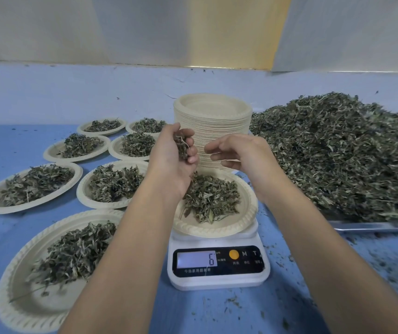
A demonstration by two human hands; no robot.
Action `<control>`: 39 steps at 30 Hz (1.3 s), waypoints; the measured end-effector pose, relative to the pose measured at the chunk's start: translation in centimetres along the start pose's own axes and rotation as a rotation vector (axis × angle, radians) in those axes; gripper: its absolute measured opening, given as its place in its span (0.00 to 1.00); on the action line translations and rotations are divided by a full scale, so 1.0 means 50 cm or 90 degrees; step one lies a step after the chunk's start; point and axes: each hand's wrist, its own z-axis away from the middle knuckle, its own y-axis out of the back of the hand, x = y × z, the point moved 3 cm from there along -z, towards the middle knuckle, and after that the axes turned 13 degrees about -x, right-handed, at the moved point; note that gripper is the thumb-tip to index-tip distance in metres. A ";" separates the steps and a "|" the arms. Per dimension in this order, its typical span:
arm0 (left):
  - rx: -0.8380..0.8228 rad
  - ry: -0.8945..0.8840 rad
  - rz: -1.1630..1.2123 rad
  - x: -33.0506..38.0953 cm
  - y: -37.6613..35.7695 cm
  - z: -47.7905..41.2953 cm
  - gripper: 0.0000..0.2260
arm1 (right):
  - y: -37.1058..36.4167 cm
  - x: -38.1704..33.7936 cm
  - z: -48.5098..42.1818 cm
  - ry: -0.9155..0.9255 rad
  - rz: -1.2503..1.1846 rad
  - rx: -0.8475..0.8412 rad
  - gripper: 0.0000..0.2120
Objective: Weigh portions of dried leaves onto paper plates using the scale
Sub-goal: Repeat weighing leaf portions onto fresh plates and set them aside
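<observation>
A white digital scale (218, 263) sits at the centre front, its display reading 6. On it rests a paper plate (246, 220) with a small heap of dried leaves (211, 198). My left hand (176, 153) hovers above that plate, fingers curled round a small clump of dried leaves (182, 145). My right hand (238, 153) is beside it, a little to the right, fingers loosely bent and holding nothing that I can see.
Several filled paper plates (31, 189) lie on the blue table at the left. A tall stack of paper plates (212, 124) stands behind the scale. A big pile of dried leaves (337, 153) on a metal tray (373, 225) fills the right.
</observation>
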 end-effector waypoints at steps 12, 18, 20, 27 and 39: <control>-0.018 -0.009 0.014 -0.001 -0.003 0.000 0.12 | -0.018 -0.003 -0.001 0.099 0.036 0.049 0.08; -0.043 -0.015 -0.013 -0.004 -0.017 0.001 0.13 | -0.037 -0.001 -0.001 0.129 0.133 0.039 0.15; -0.047 -0.012 -0.042 -0.006 -0.022 0.003 0.13 | -0.043 -0.002 0.001 0.136 0.187 0.049 0.13; -0.086 -0.001 -0.127 -0.006 -0.027 0.009 0.13 | -0.044 -0.004 0.004 0.134 0.241 0.089 0.10; -0.064 -0.011 -0.110 0.012 -0.003 0.007 0.14 | -0.006 -0.005 -0.003 0.082 0.041 0.067 0.11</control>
